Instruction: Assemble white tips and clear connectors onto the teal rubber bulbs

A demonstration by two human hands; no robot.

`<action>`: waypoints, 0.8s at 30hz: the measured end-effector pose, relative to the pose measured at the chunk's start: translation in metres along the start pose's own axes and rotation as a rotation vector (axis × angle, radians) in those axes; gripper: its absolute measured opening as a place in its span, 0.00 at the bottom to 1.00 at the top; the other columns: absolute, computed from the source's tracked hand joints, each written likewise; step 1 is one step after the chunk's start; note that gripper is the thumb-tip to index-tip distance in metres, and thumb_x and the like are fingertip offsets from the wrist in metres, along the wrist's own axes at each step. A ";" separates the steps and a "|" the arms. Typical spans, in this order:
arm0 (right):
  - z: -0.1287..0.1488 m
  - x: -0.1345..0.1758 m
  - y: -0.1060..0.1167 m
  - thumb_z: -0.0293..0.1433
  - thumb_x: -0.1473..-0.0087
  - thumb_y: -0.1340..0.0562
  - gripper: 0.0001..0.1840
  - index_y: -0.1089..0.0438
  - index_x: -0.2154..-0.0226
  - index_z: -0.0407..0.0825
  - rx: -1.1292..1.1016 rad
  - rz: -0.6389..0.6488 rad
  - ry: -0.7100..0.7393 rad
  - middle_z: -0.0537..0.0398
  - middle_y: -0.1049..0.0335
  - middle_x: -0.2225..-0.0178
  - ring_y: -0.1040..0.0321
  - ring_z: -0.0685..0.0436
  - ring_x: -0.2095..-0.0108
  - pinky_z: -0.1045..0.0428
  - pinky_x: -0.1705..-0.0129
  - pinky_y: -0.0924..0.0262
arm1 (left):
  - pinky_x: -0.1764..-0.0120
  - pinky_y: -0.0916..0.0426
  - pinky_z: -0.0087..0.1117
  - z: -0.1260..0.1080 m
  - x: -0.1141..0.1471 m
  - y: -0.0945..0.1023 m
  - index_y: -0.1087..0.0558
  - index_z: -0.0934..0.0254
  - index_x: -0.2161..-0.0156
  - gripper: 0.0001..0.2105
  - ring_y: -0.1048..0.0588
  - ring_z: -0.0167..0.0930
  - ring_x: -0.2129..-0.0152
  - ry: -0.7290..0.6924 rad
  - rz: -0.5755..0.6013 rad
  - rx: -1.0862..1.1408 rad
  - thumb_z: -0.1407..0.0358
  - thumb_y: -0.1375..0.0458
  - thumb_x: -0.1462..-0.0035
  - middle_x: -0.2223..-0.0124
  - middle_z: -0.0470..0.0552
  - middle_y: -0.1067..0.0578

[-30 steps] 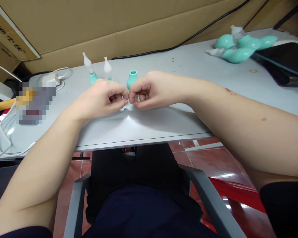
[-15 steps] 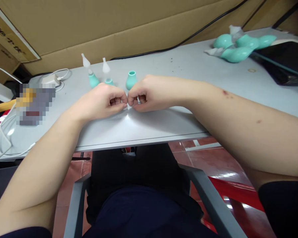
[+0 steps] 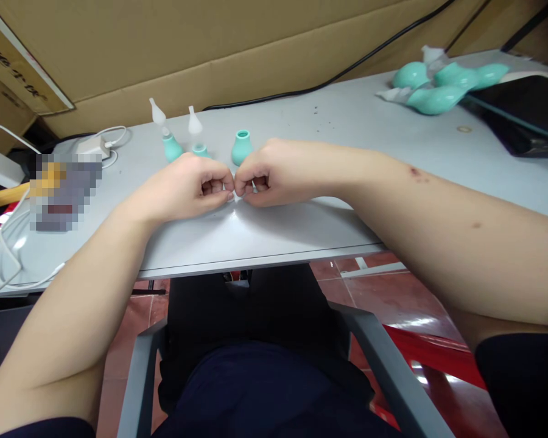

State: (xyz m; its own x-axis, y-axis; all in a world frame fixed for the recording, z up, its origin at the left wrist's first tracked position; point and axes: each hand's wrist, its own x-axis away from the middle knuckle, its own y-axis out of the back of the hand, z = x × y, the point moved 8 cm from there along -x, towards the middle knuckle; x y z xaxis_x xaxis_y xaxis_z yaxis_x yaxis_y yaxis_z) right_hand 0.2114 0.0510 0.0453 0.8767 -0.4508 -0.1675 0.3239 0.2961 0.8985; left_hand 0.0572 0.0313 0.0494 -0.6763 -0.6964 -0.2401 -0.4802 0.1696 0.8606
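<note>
My left hand (image 3: 196, 185) and my right hand (image 3: 271, 173) meet low over the desk, thumbs and fingertips pinched close together. Whatever is between the fingertips is too small or too hidden to name. Just behind my right hand stands a mint-green bulb (image 3: 242, 148) with an open neck. Beyond my left hand is another green bulb (image 3: 172, 148), with a translucent white nozzle tip (image 3: 158, 113) above it. A second white nozzle tip (image 3: 194, 121) rises over a green bulb (image 3: 200, 150) that my left hand partly hides.
More green bulbs (image 3: 436, 99) with white tips lie at the back right, beside a dark flat device (image 3: 525, 115). On the left are a white adapter (image 3: 94, 147) with cables and a blurred-out object (image 3: 64, 194). A black cable (image 3: 274, 97) runs along the cardboard wall (image 3: 210, 42).
</note>
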 end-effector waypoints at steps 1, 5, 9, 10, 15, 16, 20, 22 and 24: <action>0.000 0.000 0.000 0.22 0.38 0.31 0.10 0.16 0.64 0.54 -0.001 -0.002 0.002 0.61 0.22 0.71 0.34 0.44 0.69 0.45 0.61 0.47 | 0.65 0.28 0.33 0.000 0.000 0.000 0.12 0.58 0.58 0.06 0.22 0.31 0.72 -0.003 -0.001 0.000 0.67 0.33 0.32 0.67 0.46 0.13; -0.001 -0.001 -0.001 0.19 0.38 0.31 0.12 0.16 0.64 0.53 0.007 0.004 -0.015 0.61 0.22 0.71 0.34 0.45 0.69 0.46 0.61 0.47 | 0.66 0.30 0.33 -0.001 0.001 0.000 0.11 0.58 0.57 0.06 0.22 0.30 0.72 -0.006 0.000 0.000 0.67 0.33 0.32 0.67 0.46 0.13; -0.002 -0.001 -0.002 0.19 0.37 0.31 0.13 0.15 0.63 0.52 0.021 0.014 -0.019 0.62 0.20 0.69 0.34 0.46 0.69 0.46 0.60 0.47 | 0.66 0.31 0.32 -0.003 0.001 0.001 0.11 0.60 0.58 0.08 0.23 0.29 0.72 -0.016 -0.009 0.012 0.65 0.34 0.32 0.67 0.47 0.13; -0.001 0.000 -0.002 0.19 0.37 0.32 0.13 0.15 0.62 0.52 0.023 0.009 -0.007 0.62 0.20 0.69 0.34 0.46 0.69 0.46 0.60 0.48 | 0.66 0.31 0.32 -0.003 0.001 0.001 0.11 0.60 0.58 0.08 0.22 0.29 0.72 -0.007 -0.006 0.012 0.65 0.34 0.31 0.67 0.47 0.13; 0.001 0.001 -0.002 0.20 0.35 0.33 0.12 0.15 0.62 0.51 0.025 0.007 0.015 0.61 0.20 0.68 0.34 0.46 0.68 0.46 0.60 0.48 | 0.63 0.30 0.33 -0.003 0.001 0.001 0.11 0.61 0.57 0.08 0.21 0.30 0.70 0.031 0.018 -0.001 0.64 0.34 0.30 0.66 0.49 0.12; 0.000 0.000 -0.002 0.20 0.35 0.32 0.12 0.15 0.62 0.51 0.025 0.015 0.001 0.61 0.19 0.67 0.33 0.46 0.68 0.46 0.59 0.48 | 0.63 0.30 0.33 -0.003 0.001 0.001 0.11 0.60 0.57 0.08 0.21 0.30 0.70 0.037 0.022 -0.003 0.65 0.34 0.30 0.66 0.48 0.12; -0.001 -0.001 -0.003 0.19 0.34 0.31 0.13 0.14 0.61 0.51 0.036 0.037 -0.041 0.60 0.18 0.67 0.33 0.46 0.67 0.46 0.58 0.47 | 0.65 0.32 0.33 -0.004 0.001 0.000 0.12 0.60 0.58 0.08 0.24 0.29 0.72 0.029 0.020 0.016 0.65 0.34 0.31 0.67 0.47 0.13; -0.002 -0.001 -0.003 0.19 0.33 0.32 0.13 0.13 0.61 0.51 0.040 0.038 -0.043 0.59 0.16 0.66 0.34 0.45 0.67 0.45 0.58 0.47 | 0.65 0.32 0.33 -0.004 0.001 0.000 0.12 0.60 0.58 0.07 0.25 0.29 0.72 0.024 0.018 0.029 0.64 0.34 0.31 0.68 0.46 0.15; -0.003 -0.001 -0.003 0.19 0.33 0.33 0.13 0.13 0.60 0.51 0.039 0.034 -0.025 0.59 0.16 0.65 0.34 0.45 0.67 0.45 0.58 0.47 | 0.65 0.32 0.33 -0.003 0.002 -0.001 0.12 0.60 0.58 0.07 0.27 0.29 0.73 0.043 0.029 0.028 0.64 0.33 0.30 0.69 0.45 0.16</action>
State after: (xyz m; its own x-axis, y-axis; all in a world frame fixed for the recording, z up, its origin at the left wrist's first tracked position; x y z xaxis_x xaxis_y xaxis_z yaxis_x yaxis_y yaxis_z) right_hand 0.2109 0.0526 0.0416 0.8777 -0.4622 -0.1265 0.2794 0.2791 0.9187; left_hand 0.0581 0.0280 0.0495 -0.6657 -0.7202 -0.1951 -0.4764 0.2090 0.8540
